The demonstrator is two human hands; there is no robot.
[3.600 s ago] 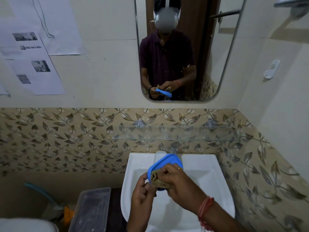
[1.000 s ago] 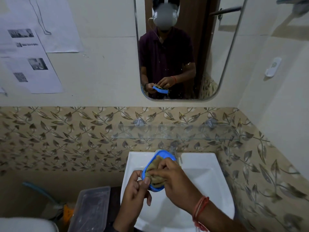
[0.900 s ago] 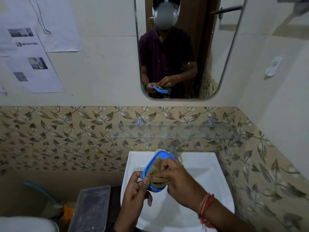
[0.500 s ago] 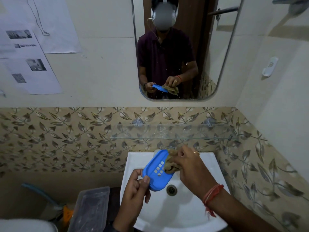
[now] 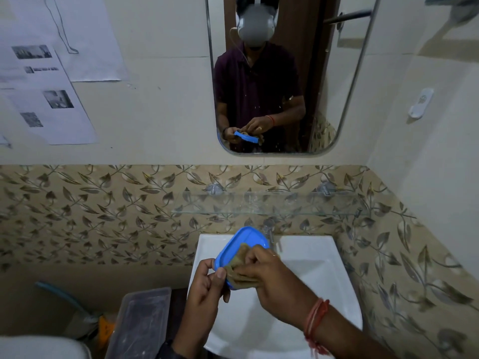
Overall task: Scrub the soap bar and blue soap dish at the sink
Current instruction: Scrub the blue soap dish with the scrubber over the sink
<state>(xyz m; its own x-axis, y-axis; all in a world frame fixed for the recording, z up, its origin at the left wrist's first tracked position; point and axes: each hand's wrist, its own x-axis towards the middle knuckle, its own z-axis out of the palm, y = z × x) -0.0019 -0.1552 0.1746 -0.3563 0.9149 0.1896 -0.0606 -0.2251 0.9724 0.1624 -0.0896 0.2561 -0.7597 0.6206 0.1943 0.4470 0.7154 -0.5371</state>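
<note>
Pinching the near rim, the left hand [image 5: 207,286] is holding the stiff, probably slippery blue plastic soap dish [image 5: 246,237]. The right hand [image 5: 277,283] is squeezing a brown cloth [image 5: 239,260].

- A blue soap dish [image 5: 246,240] of smooth plastic with a soft sheen; against it a brownish scrub pad [image 5: 239,266], coarse and fibrous.
- The sink [image 5: 311,255]: white glazed ceramic, glossy; the tap [image 5: 268,227] above it is polished metal.
- A shelf [image 5: 285,203] of clear glass; leaf-printed wall tiles [image 5: 103,216], smooth with a low shine.
- Paper sheets [image 5: 57,112] on the wall, matt.
</note>
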